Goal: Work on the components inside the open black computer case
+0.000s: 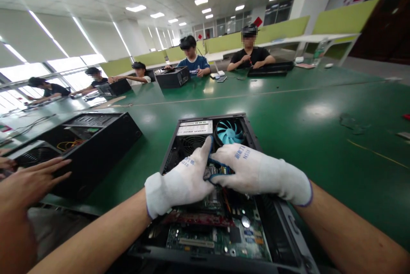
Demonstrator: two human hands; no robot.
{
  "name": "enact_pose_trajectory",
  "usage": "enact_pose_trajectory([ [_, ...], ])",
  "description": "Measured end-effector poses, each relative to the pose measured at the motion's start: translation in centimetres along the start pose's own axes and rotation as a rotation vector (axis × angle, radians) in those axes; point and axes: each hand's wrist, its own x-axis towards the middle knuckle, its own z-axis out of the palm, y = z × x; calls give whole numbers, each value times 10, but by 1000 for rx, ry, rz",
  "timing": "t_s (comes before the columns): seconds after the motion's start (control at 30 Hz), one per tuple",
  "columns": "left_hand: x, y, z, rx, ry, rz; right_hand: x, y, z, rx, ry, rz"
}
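An open black computer case (pixel 288 227) lies in front of me, its green motherboard (pixel 192 240) and turquoise-bladed fan (pixel 229 132) exposed. Both my hands wear white knit gloves with blue-coated fingers. My left hand (pixel 188 176) bends over the upper part of the board, index finger pointing away from me. From the right, my right hand (pixel 245 167) meets it, thumb and index curled towards the same spot. Between the fingertips shows a small greyish metal part (pixel 209 172), partly hidden and too small to name. A labelled power supply (pixel 194 128) sits at the case's far left corner.
Another open black case (pixel 105 154) stands at left, with a co-worker's bare hand (pixel 35 180) beside it. Across the green table (pixel 320 133) several people work on cases. A cable (pixel 378 152) and a crumpled clear plastic bag (pixel 352 124) lie at right.
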Motion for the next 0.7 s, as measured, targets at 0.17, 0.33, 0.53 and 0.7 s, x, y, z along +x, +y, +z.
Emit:
enact_pose_trajectory([
  [0.17,-1,-4,4,40,-19,-15,-1,1,0,2,-6,5],
  [0.33,-2,0,1,44,-33,-49,-2,4,2,27,-21,50],
  [0.53,1,0,3,22,41,55,0,7,4,114,0,-53],
  [0.7,-1,-2,-2,18,58,70,-2,5,4,19,26,40],
])
